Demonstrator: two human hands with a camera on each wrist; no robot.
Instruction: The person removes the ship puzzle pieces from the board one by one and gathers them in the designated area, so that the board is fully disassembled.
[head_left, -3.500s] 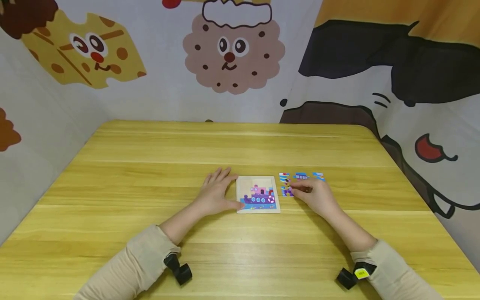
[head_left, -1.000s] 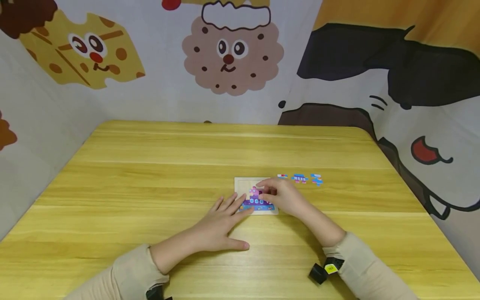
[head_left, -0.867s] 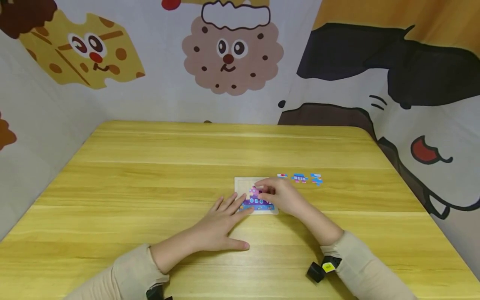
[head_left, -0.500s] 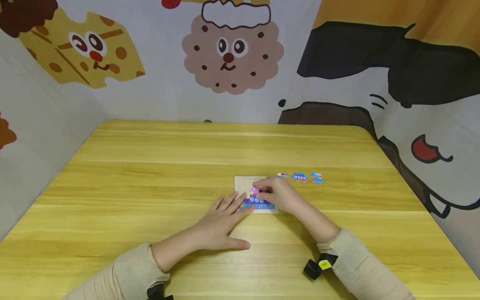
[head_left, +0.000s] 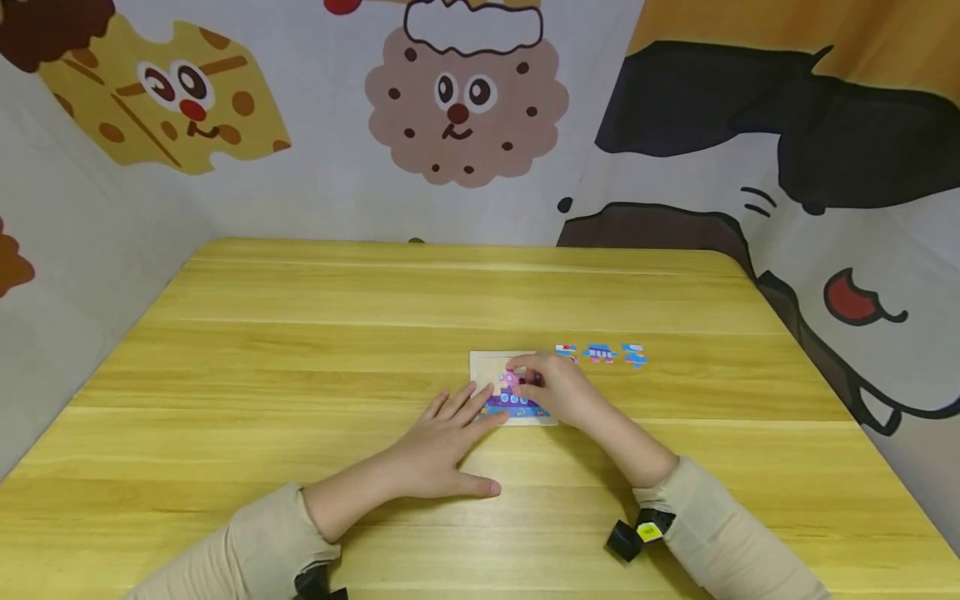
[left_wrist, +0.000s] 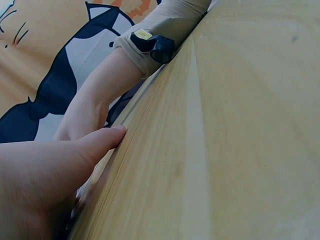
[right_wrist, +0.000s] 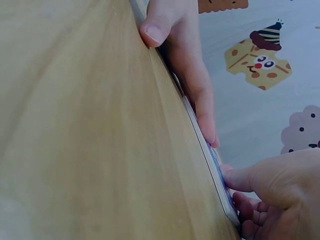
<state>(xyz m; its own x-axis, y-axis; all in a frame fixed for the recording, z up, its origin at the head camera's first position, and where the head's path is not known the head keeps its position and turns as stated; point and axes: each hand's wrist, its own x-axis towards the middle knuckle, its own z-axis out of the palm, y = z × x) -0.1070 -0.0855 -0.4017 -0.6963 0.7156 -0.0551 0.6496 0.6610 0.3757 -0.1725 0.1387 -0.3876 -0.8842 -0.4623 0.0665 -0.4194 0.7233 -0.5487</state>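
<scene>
On the table lies a small square jigsaw board with a pale frame, showing a purple and pink boat on blue water. My left hand lies spread beside it, fingertips on its left and lower part, thumb on the table. Over the board's right side, my right hand curls its thumb and forefinger round a puzzle piece, mostly hidden by the fingers. In the right wrist view the board shows edge-on, between the left hand and the right hand.
Loose puzzle pieces lie right of the board: a blue and purple one, blue and white ones and one with red. The wooden table meets a cartoon-printed cloth at its far edge.
My right hand has moved left from the loose pieces onto the board. My left hand has shifted nearer me, fingers now on the board's lower part. Over the last second both barely move.
</scene>
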